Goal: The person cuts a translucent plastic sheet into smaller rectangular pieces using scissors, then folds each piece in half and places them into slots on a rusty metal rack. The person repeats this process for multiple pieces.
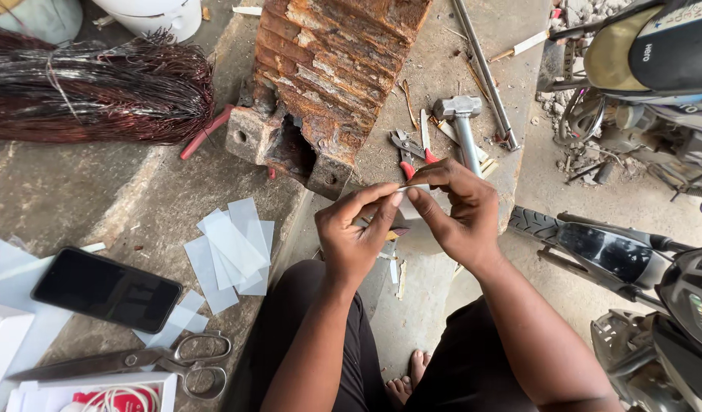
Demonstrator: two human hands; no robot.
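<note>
Both hands meet in mid-air above the person's knees, pinching one small translucent strip [409, 188] between them. Its long axis runs roughly left to right, nearly level, with the right end tipped slightly up toward the right hand's [457, 214] forefinger. The strip looks thin, pale and film-like, much like the cut pieces lying on the surface; most of it is hidden by fingertips, so its full outline cannot be told. The left hand [358, 236] grasps it between thumb and forefinger, the other fingers curled loosely; the right hand's fingers close on its upper edge from the other side.

On the concrete surface [137, 206] to the left lies a loose pile of translucent film pieces [232, 252], a dark phone [107, 290] face up, and a pair of scissors [137, 362] near the lower edge. A bundle of copper-coloured wire [91, 88] lies at the top left. A rusted metal block [328, 76] stands just beyond the hands, with red-handled pliers [408, 149] and a hammer [461, 122] beside it. A motorcycle [656, 290] is parked at the right.
</note>
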